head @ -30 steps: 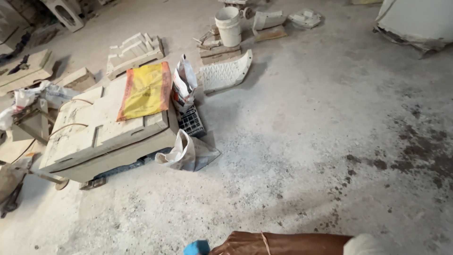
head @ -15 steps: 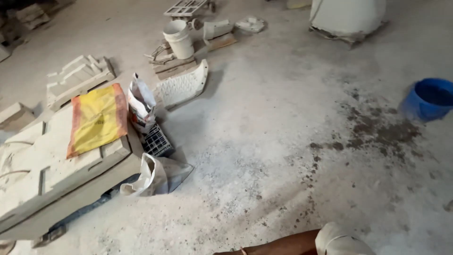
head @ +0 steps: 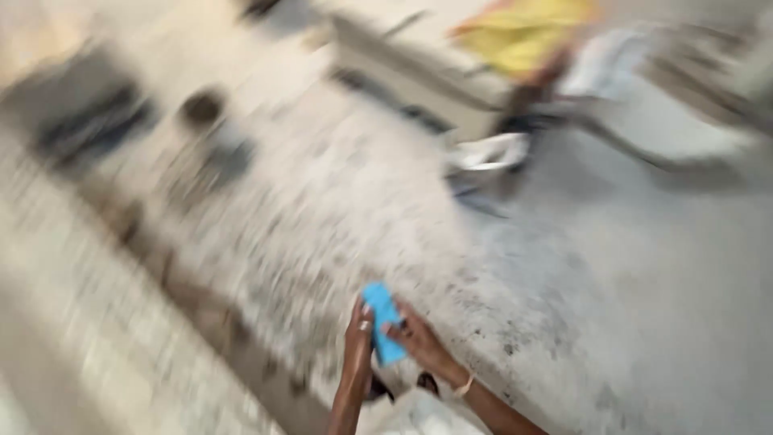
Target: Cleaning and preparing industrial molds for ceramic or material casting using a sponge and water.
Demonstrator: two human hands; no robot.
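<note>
thing: small flat blue block (head: 383,324), bright, rectangular, pretty blurry
grip: left hand (head: 358,348) and right hand (head: 421,345) both pinching it
floor (head: 628,282): dusty grey

Heavy motion blur smears the whole view, worst along the left and top edges. Soft, even daylight falls on the pale floor (head: 628,266), bright without glare. Shadows are faint and smudged.

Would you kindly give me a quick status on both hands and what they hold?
Left hand and right hand both gripping a small blue flat object. Held above the dusty floor. Picture badly blurred; nothing seen in the way.
</note>
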